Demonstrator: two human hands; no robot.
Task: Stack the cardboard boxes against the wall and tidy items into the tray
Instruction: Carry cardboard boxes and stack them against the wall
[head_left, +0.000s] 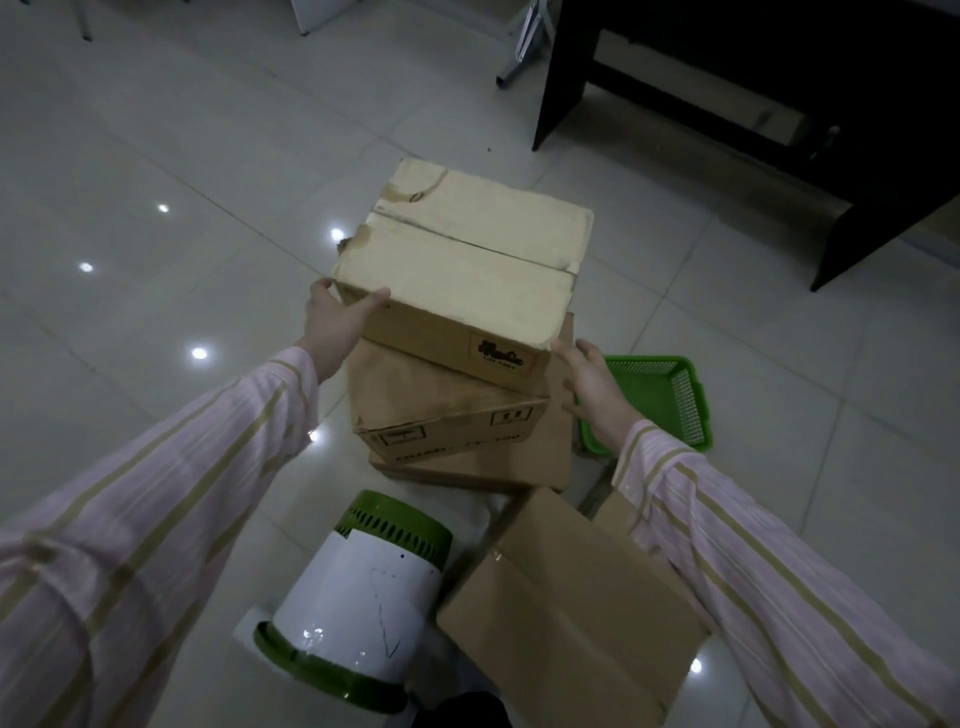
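In the middle left of the frame, the left hand (337, 317) is gripping the near left corner of the top box (457, 270), thumb on the front face and fingers round the side. Below it, at the bottom centre, a white and green bin (358, 587) is lying on its side on the floor. In the centre, the top box is sitting crooked on a second box (447, 410), which is resting on a third box (483, 467), so the pile seems to be partly made, but no wall is showing beside it. At the lower right, a loose box (566, 597) is waiting, not yet stacked. The right hand (592, 389) is reaching with spread fingers to the near right corner of the top box; touching or just beside, it cannot be told. Right of it, the green tray (675, 400) is standing on the floor, and the visible part is holding nothing, so the tidying probably is not begun.
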